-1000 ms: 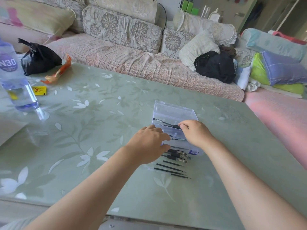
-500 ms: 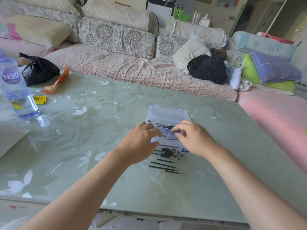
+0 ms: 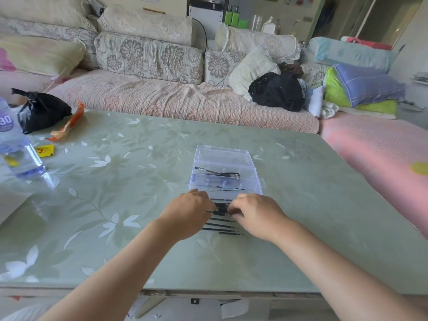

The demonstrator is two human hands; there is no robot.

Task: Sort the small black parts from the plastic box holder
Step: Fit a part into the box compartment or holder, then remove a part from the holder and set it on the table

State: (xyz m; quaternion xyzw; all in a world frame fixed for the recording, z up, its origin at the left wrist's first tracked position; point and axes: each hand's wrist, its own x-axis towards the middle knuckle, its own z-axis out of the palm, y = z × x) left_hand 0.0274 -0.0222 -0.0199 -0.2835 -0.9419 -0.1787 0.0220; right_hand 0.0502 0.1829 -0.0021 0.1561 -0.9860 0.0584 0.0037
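- slim black rod-shaped parts (image 3: 222,226): I log a row on the green leaf-patterned surface (image 3: 115,181), just before the box; a few more inside it.
- clear plastic compartment box (image 3: 223,156): lid open, mid-surface.
- left hand (image 3: 188,215), right hand (image 3: 258,215): fingers curled, both pinching one part between them.
- clear water bottle (image 3: 16,154): far left.

plastic box holder (image 3: 223,158): was clear plastic, smooth and glossy.
small black parts (image 3: 220,225): looked matt black.
table top (image 3: 115,181): was smooth, glossy, reflective.
sofa cover (image 3: 173,100): was puckered, matt cloth.
bag (image 3: 41,110): was crinkled, shiny black plastic.
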